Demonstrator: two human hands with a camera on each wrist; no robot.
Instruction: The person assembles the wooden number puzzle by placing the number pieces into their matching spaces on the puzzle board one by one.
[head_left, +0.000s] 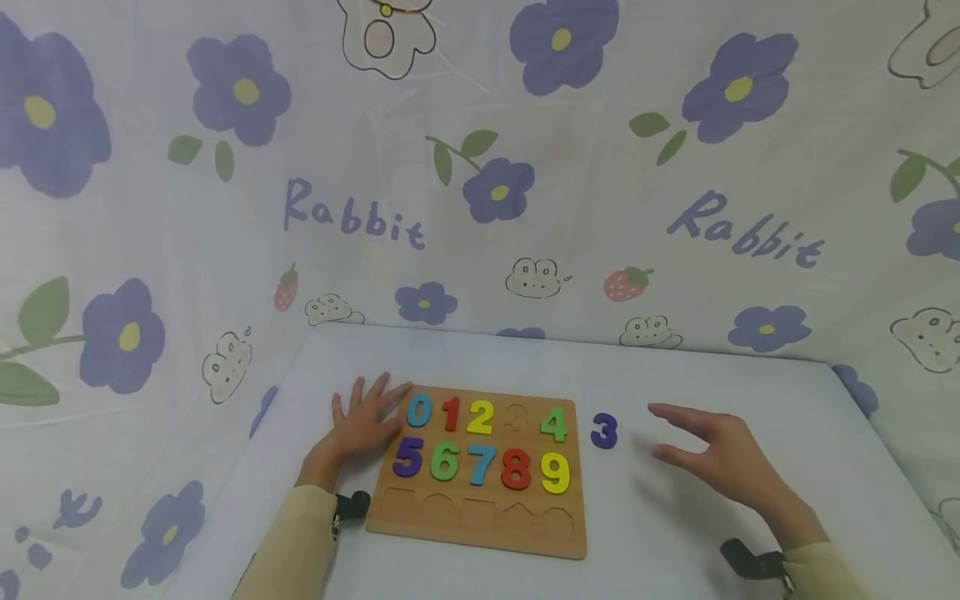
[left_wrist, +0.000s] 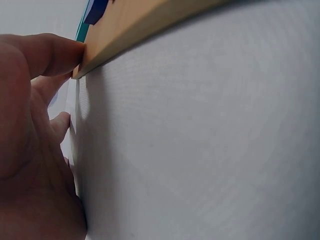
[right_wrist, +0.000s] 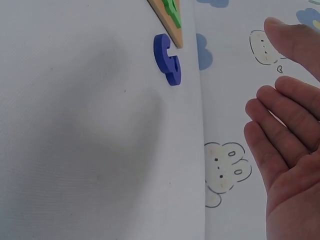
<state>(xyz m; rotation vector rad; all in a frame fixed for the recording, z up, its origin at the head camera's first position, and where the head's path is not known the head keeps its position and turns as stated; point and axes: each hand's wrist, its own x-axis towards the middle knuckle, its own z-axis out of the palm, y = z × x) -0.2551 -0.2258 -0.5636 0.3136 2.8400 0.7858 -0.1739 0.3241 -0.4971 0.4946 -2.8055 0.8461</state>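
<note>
A wooden number puzzle board [head_left: 480, 537] lies on the white table, with coloured digits in its two upper rows. The slot for the 3 [head_left: 517, 421] shows bare wood. Just right of the board lies the loose purple number 3 [head_left: 603, 431], also seen in the right wrist view as a purple piece [right_wrist: 162, 55]. My left hand [head_left: 365, 423] rests at the board's left edge with fingers spread, thumb and index finger touching its side. To the right of the loose 3, my right hand [head_left: 720, 450] hovers over the table, thumb and fingers apart, holding nothing.
The board's bottom row has several shallow shape outlines [head_left: 480, 510] without pieces. Behind the table hangs a pale curtain [head_left: 570, 242] printed with flowers and rabbits. Both wrists wear a dark strap-on device, such as the right one [head_left: 750, 560].
</note>
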